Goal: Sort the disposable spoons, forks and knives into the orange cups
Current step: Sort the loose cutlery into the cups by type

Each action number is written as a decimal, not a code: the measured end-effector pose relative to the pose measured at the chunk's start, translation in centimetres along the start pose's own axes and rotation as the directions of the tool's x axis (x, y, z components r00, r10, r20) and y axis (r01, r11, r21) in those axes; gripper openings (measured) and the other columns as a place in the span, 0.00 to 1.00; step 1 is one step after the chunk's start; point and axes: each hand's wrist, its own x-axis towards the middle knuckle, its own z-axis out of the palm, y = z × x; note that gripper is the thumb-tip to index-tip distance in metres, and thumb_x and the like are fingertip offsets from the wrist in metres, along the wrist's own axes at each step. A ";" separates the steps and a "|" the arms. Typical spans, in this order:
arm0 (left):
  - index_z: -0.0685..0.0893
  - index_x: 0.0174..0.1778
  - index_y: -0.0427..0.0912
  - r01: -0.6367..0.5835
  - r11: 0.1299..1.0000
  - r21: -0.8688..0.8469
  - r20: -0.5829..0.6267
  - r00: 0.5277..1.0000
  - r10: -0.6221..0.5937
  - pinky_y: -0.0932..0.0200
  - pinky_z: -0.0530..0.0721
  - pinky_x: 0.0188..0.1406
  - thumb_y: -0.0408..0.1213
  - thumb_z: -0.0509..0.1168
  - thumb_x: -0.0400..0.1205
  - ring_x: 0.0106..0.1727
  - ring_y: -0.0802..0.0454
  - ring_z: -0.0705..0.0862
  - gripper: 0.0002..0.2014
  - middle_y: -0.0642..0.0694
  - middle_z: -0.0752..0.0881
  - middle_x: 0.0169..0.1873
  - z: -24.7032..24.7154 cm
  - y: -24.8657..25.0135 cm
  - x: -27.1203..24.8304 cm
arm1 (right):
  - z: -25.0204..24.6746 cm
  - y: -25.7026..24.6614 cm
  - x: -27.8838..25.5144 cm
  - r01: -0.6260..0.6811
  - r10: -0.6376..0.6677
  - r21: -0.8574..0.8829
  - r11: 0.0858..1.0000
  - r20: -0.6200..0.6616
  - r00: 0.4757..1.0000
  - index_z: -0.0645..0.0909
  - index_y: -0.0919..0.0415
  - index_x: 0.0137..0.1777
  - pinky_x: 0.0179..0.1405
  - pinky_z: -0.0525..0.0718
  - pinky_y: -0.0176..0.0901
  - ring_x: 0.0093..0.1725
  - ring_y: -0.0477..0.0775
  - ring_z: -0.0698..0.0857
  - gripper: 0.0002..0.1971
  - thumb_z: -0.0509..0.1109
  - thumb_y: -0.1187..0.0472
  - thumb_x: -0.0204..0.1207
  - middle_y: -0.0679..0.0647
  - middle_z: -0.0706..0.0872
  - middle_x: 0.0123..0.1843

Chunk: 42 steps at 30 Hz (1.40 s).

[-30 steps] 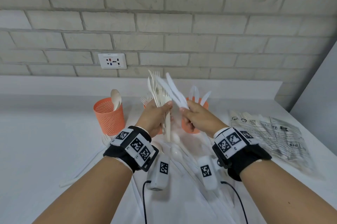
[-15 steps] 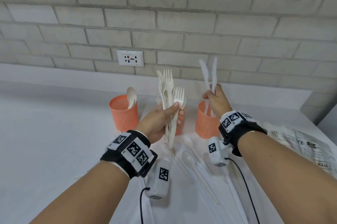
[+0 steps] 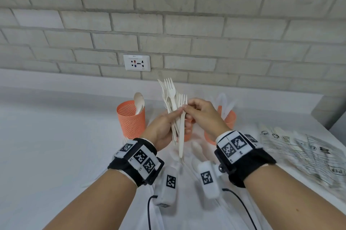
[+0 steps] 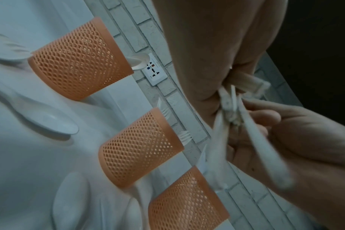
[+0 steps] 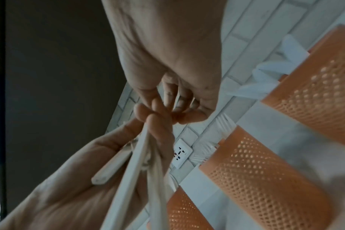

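Since half a second ago: right hand (image 3: 203, 115) back from knife cup (image 3: 227, 121) at 3 o'clock, fingers pinching fork bundle (image 3: 173, 106) gripped by left hand (image 3: 162, 130). Forks unsorted; spoons (image 4: 49, 119) on table (image 3: 56, 145).

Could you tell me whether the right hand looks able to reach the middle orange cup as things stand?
Probably yes: the right hand hovers just in front of the middle orange cup, whose mouth looks unblocked; it pinches a fork.

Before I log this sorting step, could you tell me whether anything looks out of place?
Nothing is damaged or spilled. One fork hangs lower than the rest of the bundle in the left hand; the right hand pinches it.
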 end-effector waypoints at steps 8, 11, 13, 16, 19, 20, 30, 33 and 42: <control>0.82 0.48 0.31 0.043 0.996 0.081 -0.070 0.997 -0.037 0.49 0.87 0.44 0.39 0.54 0.86 0.40 0.44 0.88 0.16 0.37 0.87 0.37 -0.3 0.2 -0.5 | 1.3 -1.0 -0.1 -0.091 0.092 0.015 0.996 -0.052 0.994 0.77 0.64 0.50 0.34 0.79 0.39 0.34 0.50 0.82 0.10 0.60 0.58 0.83 0.54 0.82 0.35; 0.81 0.42 0.34 -0.019 0.999 0.041 -0.175 0.984 0.026 0.56 0.87 0.38 0.32 0.58 0.83 0.40 0.47 0.86 0.08 0.42 0.86 0.36 -0.5 0.1 -0.3 | 1.4 -1.5 0.3 -0.079 0.118 0.174 0.982 -0.225 0.967 0.71 0.64 0.57 0.40 0.86 0.48 0.39 0.53 0.85 0.11 0.53 0.57 0.86 0.58 0.83 0.45; 0.78 0.44 0.35 -0.062 0.993 0.103 -0.190 0.978 0.081 0.58 0.87 0.32 0.31 0.57 0.84 0.33 0.50 0.85 0.06 0.44 0.82 0.33 -1.1 0.0 -0.5 | 1.7 -2.2 0.5 -0.036 0.128 0.310 0.950 -0.283 0.951 0.68 0.62 0.57 0.29 0.85 0.42 0.27 0.48 0.82 0.09 0.51 0.58 0.86 0.56 0.82 0.39; 0.73 0.47 0.34 -0.097 0.937 0.336 -0.193 0.967 0.169 0.59 0.81 0.25 0.32 0.54 0.86 0.19 0.56 0.76 0.06 0.45 0.77 0.27 -1.5 -0.2 -1.1 | 2.5 -2.4 1.0 0.018 0.052 0.289 0.957 -0.233 0.971 0.71 0.59 0.54 0.22 0.75 0.37 0.23 0.44 0.74 0.09 0.63 0.54 0.81 0.51 0.76 0.34; 0.70 0.59 0.37 -0.140 0.840 0.524 -0.168 0.950 0.263 0.63 0.75 0.20 0.30 0.54 0.86 0.18 0.59 0.73 0.08 0.47 0.73 0.24 -1.3 -0.2 -1.3 | 4.0 -2.1 1.1 -0.017 0.036 0.221 0.975 -0.080 0.996 0.75 0.57 0.55 0.34 0.81 0.42 0.35 0.48 0.81 0.20 0.78 0.56 0.68 0.50 0.79 0.38; 0.68 0.64 0.40 -0.143 0.816 0.560 -0.164 0.946 0.278 0.62 0.74 0.19 0.29 0.54 0.85 0.19 0.58 0.73 0.11 0.48 0.73 0.25 -1.3 -0.2 -1.4 | 4.4 -2.0 0.9 -0.014 0.027 0.211 0.977 -0.061 0.998 0.76 0.58 0.54 0.38 0.84 0.45 0.38 0.50 0.84 0.19 0.79 0.60 0.66 0.50 0.81 0.38; 0.69 0.58 0.34 -0.194 0.900 0.390 -0.017 0.976 0.218 0.63 0.66 0.17 0.40 0.58 0.86 0.19 0.57 0.66 0.13 0.48 0.76 0.27 -2.8 0.5 -2.9 | 4.8 -1.7 1.3 -0.162 0.156 0.481 0.862 0.053 0.986 0.80 0.65 0.49 0.16 0.71 0.35 0.20 0.47 0.70 0.05 0.70 0.65 0.75 0.53 0.72 0.25; 0.74 0.58 0.29 -0.203 0.910 0.361 -0.034 0.973 0.230 0.62 0.69 0.17 0.42 0.50 0.88 0.17 0.54 0.68 0.18 0.44 0.80 0.31 -3.4 0.6 -2.9 | 5.1 -1.8 1.3 -0.192 0.172 0.543 0.817 0.089 0.981 0.76 0.65 0.48 0.13 0.71 0.37 0.18 0.48 0.67 0.04 0.65 0.64 0.79 0.52 0.69 0.23; 0.78 0.52 0.30 -0.174 0.944 0.280 -0.039 0.980 0.193 0.56 0.86 0.25 0.36 0.55 0.87 0.25 0.46 0.83 0.12 0.33 0.82 0.32 -4.0 1.0 -2.3 | 5.9 -0.9 1.3 -0.090 0.079 0.461 0.883 0.044 0.996 0.78 0.63 0.41 0.15 0.71 0.36 0.17 0.50 0.73 0.06 0.72 0.62 0.75 0.57 0.78 0.23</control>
